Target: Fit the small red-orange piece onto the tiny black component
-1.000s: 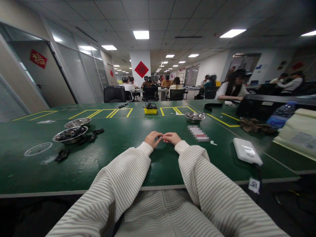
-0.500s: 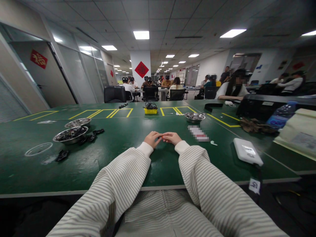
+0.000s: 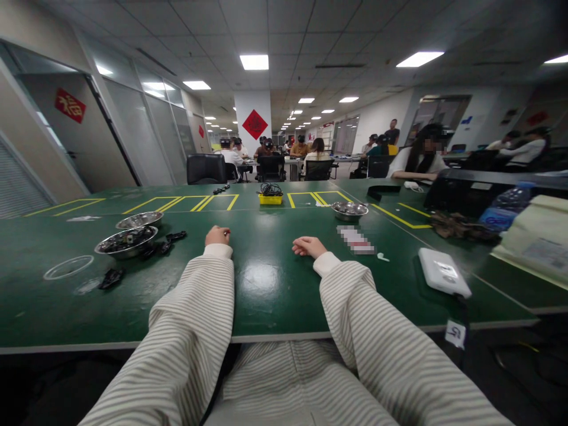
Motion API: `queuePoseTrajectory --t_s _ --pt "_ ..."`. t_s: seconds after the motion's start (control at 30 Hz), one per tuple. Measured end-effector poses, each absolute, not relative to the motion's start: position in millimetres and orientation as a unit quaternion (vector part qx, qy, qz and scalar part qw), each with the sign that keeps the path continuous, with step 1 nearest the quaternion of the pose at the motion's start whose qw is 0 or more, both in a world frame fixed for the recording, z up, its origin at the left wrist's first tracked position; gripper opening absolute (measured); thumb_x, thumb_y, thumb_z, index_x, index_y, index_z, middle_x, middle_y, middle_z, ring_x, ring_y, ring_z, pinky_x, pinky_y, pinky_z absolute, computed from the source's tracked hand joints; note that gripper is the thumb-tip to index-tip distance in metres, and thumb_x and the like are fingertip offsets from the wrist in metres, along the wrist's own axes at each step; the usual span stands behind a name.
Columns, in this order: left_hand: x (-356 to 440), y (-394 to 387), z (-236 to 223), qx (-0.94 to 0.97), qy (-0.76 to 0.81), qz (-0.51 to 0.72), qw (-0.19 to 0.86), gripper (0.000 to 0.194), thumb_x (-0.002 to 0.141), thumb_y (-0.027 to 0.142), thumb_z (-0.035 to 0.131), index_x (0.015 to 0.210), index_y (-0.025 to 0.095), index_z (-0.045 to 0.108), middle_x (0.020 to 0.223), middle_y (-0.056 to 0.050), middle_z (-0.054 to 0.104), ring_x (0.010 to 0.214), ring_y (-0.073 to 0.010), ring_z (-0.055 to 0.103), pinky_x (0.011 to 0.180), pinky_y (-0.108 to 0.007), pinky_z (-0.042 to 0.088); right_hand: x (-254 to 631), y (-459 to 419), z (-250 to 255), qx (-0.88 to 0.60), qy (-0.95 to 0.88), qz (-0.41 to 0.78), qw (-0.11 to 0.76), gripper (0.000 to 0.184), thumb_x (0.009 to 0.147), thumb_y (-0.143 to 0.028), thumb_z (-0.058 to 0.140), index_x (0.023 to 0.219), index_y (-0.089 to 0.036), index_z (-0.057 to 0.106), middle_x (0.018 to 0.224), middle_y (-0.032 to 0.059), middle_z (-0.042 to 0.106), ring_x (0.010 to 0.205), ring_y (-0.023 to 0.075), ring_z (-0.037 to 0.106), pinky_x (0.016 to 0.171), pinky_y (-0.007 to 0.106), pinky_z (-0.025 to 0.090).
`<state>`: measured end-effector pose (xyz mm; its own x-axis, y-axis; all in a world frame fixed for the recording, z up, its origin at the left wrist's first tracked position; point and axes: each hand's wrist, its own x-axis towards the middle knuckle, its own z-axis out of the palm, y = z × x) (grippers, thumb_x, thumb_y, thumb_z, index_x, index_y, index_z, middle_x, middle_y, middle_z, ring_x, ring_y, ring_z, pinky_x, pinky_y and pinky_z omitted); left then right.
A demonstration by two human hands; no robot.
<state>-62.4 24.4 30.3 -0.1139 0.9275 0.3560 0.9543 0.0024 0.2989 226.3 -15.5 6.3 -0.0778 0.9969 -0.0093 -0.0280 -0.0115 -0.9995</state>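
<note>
My left hand (image 3: pixel 217 235) is curled closed just above the green table, to the right of the steel bowls; a tiny dark speck shows at its fingertips, too small to name. My right hand (image 3: pixel 309 247) rests low over the table with its fingers bent together, and what they hold, if anything, is hidden. On the left, a steel bowl (image 3: pixel 151 248) carries small dark and metallic parts, with a second steel bowl (image 3: pixel 155 220) behind it. Black pieces (image 3: pixel 165 246) lie beside the front bowl. Ahead of my right hand stands another steel bowl (image 3: pixel 350 218) with small metal parts.
A yellow box (image 3: pixel 270 201) with black cable stands mid-table. To the right lie a white earbud (image 3: pixel 383 257), a white device (image 3: pixel 444 272) with a cord, and a bottle (image 3: pixel 508 207). A clear ring (image 3: pixel 68 268) lies left. A person (image 3: pixel 419 160) sits across at right.
My hands were together around a small item with an orange-red part; they are now apart. The left hand has moved left toward the bowls, while the right stays nearly in place.
</note>
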Motion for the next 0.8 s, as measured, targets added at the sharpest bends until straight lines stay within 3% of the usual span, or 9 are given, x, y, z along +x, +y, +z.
queuePoseTrajectory --t_s 0.23,0.4,0.57,0.7,0.8 --pt "-83 25 21 -0.632 -0.751 -0.191 0.008 0.031 0.08 0.028 0.044 0.107 0.013 0.046 0.106 -0.008 0.048 0.091 -0.0171 0.05 0.076 -0.038 0.043 229 -13 6 -0.476 -0.493 0.538 0.491 0.013 0.073 -0.009 0.051 0.062 -0.012 0.057 0.05 0.0008 0.06 0.039 0.0044 0.053 0.036 0.011 0.039" --pt "-16 12 10 -0.778 -0.588 -0.221 0.009 0.04 0.076 0.021 0.048 0.116 0.017 0.043 0.097 -0.007 0.051 0.086 -0.0157 0.051 0.077 -0.029 0.041 227 -14 8 -0.477 -0.486 0.543 0.49 0.018 0.076 -0.009 0.048 0.061 -0.012 0.057 0.049 0.0016 0.06 0.039 0.0051 0.053 0.036 0.012 0.039" --pt "42 -7 -5 -0.887 -0.412 -0.208 -0.019 0.039 0.071 0.027 0.055 0.11 0.026 0.05 0.081 -0.001 0.056 0.079 -0.0132 0.051 0.077 -0.025 0.04 226 -14 9 -0.476 -0.481 0.55 0.491 0.023 0.079 -0.011 0.044 0.059 -0.012 0.056 0.046 0.0019 0.059 0.038 0.0055 0.052 0.035 0.013 0.039" --pt "32 1 -3 -0.839 -0.445 -0.312 0.025 0.034 0.07 0.038 0.054 0.1 0.021 0.056 0.083 -0.004 0.055 0.083 -0.0183 0.048 0.076 -0.031 0.04 227 -13 8 -0.472 -0.482 0.552 0.491 0.019 0.076 -0.013 0.05 0.058 -0.012 0.056 0.046 0.0019 0.059 0.038 0.0056 0.052 0.034 0.012 0.039" --pt "-4 18 0 -0.755 -0.525 -0.388 0.051 0.028 0.071 0.034 0.055 0.091 0.015 0.057 0.091 -0.008 0.053 0.092 -0.0223 0.045 0.076 -0.034 0.04 227 -13 7 -0.471 -0.483 0.553 0.489 0.018 0.075 -0.013 0.052 0.057 -0.012 0.056 0.046 0.0017 0.059 0.038 0.0055 0.052 0.033 0.012 0.039"
